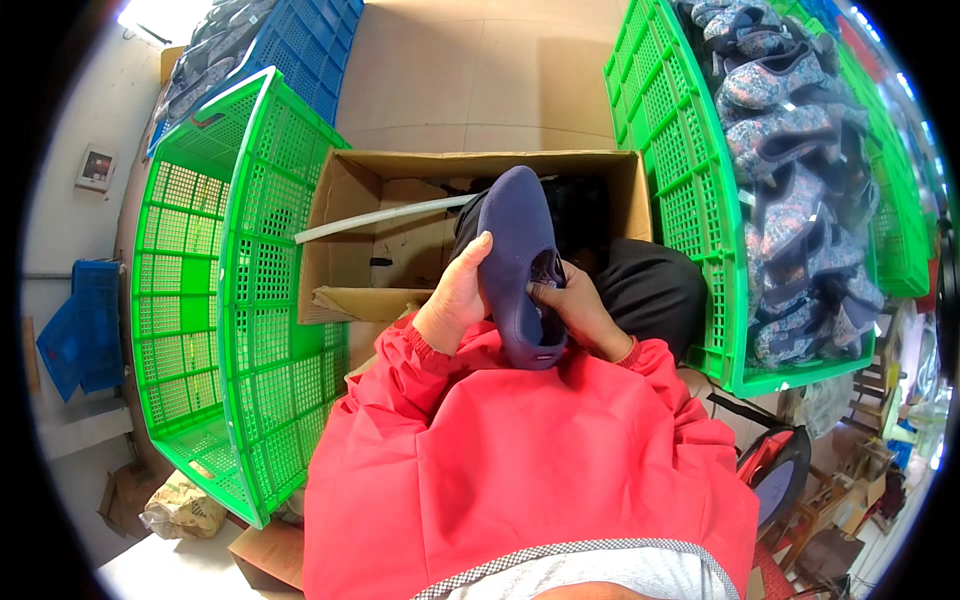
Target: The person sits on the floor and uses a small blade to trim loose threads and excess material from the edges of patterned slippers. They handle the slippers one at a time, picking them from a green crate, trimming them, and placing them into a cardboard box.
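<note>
A dark blue slipper-like shoe [520, 250] is held up over my lap, toe pointing away from me. My left hand [455, 300] grips its left side, thumb along the sole edge. My right hand [575, 310] holds the right side near the opening, with fingers at the shoe's rim. Both red sleeves [520, 450] come up from the lower edge. Behind the shoe stands an open cardboard box [355, 180] with a white strip lying across it.
An empty green plastic crate [240, 300] stands on my left. Another green crate [690, 200] on my right is full of patterned blue-grey shoes [800, 180]. Blue crates [310, 40] lie further back. Small cardboard boxes sit at the lower left.
</note>
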### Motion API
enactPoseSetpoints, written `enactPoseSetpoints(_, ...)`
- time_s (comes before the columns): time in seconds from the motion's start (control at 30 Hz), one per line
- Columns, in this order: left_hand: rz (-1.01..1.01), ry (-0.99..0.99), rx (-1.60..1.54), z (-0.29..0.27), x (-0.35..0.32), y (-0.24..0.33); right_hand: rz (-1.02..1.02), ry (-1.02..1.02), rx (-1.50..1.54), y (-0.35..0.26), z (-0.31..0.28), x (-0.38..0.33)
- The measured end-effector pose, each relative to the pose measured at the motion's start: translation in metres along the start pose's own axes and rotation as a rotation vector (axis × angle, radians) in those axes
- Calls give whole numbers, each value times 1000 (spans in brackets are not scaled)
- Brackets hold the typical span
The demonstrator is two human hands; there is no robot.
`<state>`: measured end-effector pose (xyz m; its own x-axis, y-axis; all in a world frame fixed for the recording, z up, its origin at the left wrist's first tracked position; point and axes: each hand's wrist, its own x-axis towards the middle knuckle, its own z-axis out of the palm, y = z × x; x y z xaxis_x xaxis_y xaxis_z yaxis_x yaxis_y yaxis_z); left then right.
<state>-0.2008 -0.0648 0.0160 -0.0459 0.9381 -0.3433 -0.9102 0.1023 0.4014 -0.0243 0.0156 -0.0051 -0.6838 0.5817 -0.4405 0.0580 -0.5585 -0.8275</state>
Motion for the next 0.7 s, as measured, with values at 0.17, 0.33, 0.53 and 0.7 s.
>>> enactPoseSetpoints(0.17,185,54,160,26,14,10,-15,76,68,2,7,-4)
enactPoseSetpoints(0.33,288,354,77,18,33,42,-327,201,137,7,-11,0)
enactPoseSetpoints(0.53,326,505,3,2,38,47,-484,11,142,-17,-2,-5)
enactPoseSetpoints(0.7,334,545,-4,-10,38,51,-460,27,-119,-19,-1,-10)
